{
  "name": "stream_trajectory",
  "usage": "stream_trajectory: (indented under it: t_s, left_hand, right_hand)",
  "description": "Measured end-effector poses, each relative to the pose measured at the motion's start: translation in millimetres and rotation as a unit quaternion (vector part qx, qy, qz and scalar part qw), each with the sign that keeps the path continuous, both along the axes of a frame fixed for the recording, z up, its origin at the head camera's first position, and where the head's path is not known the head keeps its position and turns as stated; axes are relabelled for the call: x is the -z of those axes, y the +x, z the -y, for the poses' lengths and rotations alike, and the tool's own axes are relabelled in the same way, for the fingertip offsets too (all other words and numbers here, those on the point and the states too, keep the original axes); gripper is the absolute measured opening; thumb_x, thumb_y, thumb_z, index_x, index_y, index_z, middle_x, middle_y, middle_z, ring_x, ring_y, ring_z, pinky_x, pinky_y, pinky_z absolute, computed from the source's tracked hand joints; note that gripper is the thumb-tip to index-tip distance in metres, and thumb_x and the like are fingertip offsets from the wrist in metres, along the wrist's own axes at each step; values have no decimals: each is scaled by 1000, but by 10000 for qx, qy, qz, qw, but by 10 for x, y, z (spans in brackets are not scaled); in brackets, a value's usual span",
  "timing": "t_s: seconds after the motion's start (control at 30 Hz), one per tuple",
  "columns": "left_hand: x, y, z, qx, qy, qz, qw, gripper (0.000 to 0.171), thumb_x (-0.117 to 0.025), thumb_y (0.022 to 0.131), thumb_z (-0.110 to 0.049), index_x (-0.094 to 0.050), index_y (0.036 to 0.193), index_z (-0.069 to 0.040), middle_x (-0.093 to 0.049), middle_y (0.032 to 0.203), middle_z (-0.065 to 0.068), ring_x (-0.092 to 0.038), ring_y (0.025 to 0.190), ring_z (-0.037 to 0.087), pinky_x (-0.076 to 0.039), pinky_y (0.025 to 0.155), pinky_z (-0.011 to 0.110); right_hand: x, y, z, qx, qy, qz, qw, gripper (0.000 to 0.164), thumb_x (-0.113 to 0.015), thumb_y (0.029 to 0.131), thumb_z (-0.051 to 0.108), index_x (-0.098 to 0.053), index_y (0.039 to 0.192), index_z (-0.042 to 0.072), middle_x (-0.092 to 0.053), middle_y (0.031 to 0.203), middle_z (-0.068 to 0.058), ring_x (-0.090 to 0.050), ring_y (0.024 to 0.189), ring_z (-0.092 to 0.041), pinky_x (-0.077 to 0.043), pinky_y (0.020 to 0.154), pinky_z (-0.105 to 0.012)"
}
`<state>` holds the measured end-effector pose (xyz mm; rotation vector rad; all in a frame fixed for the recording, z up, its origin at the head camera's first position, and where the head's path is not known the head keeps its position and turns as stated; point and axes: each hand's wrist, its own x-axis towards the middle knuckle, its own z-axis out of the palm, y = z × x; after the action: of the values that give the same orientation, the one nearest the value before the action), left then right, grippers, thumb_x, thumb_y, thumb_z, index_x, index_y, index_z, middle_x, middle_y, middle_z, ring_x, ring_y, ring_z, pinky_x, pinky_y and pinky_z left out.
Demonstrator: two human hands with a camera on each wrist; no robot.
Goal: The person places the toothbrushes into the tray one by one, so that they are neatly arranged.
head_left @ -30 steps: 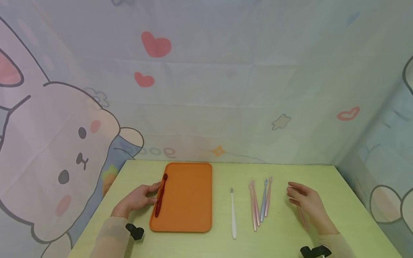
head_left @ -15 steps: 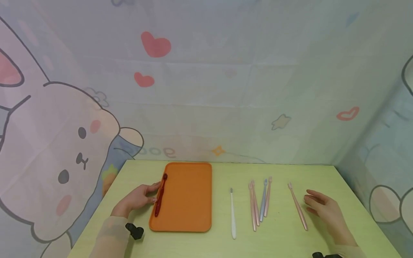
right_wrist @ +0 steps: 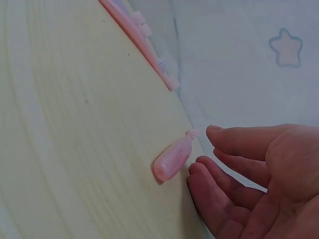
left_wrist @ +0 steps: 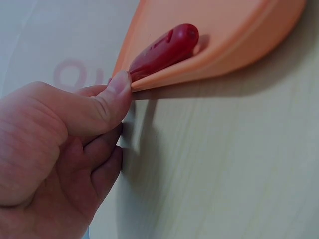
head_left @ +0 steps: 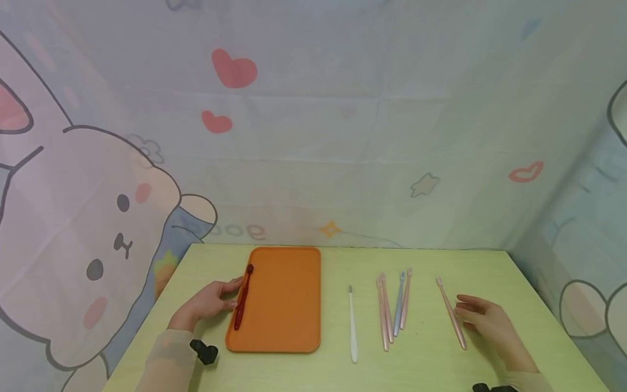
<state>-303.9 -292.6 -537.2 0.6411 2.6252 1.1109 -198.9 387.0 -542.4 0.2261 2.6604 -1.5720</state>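
At the left side of an orange tray (head_left: pixel 284 305), my left hand (head_left: pixel 208 302) pinches the tray's rim between thumb and fingers. Right beside that thumb, along the tray's left edge, lies a dark red toothbrush (head_left: pixel 243 298); its handle end shows in the left wrist view (left_wrist: pixel 167 47). A lone pink toothbrush (head_left: pixel 452 314) lies slanted on the table at the right. My right hand (head_left: pixel 487 324) hovers just to the right of it, fingers loosely bent and holding nothing. The right wrist view shows a gap between the fingertips and the pink toothbrush (right_wrist: pixel 173 160).
A white toothbrush (head_left: pixel 353 326) lies right of the tray. Further right is a close group: two pink toothbrushes (head_left: pixel 383 313) side by side, a blue one (head_left: pixel 399 305) and another pink one (head_left: pixel 406 299). A patterned cloth (head_left: pixel 343 136) rises behind the pale yellow-green table (head_left: pixel 431 370).
My right hand has drawn off the lone pink toothbrush to the right, uncovering it, then shifted slightly back left. My left hand has stayed at the tray's rim.
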Motion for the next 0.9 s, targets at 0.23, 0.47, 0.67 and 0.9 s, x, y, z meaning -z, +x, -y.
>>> stream_trajectory:
  t_s: [0.23,0.47,0.67,0.9]
  left_hand:
    - [2,3,-1,-49,-4,49,10000,68,-77,94,-6,-50,156,3,-44,160,29,-34,152,51,-23,123,68]
    - [4,-7,2,-27,41,66,10000,69,-77,94,-5,-49,157,3,-44,160,28,-34,152,51,-22,123,68]
    - [6,-12,2,-53,32,72,10000,69,-77,94,-6,-49,157,3,-44,160,28,-34,152,52,-23,123,68]
    - [10,3,6,-60,1,49,10000,68,-77,94,-6,-49,156,4,-44,160,29,-34,151,52,-23,123,68]
  right_hand:
    - [-45,5,50,-63,408,76,9991,62,-74,102,18,-51,149,-15,-64,139,-33,-67,103,-6,-61,81,-25]
    - [-70,22,107,20,443,38,9990,59,-75,100,15,-55,145,-17,-66,134,-32,-69,98,-8,-62,78,-26]
    - [-47,29,118,73,311,33,9995,58,-76,100,13,-54,144,-18,-68,132,-31,-70,94,-6,-62,78,-27]
    - [-10,17,126,109,401,-8,9991,57,-76,99,12,-56,142,-18,-69,129,-30,-70,93,-7,-62,76,-26]
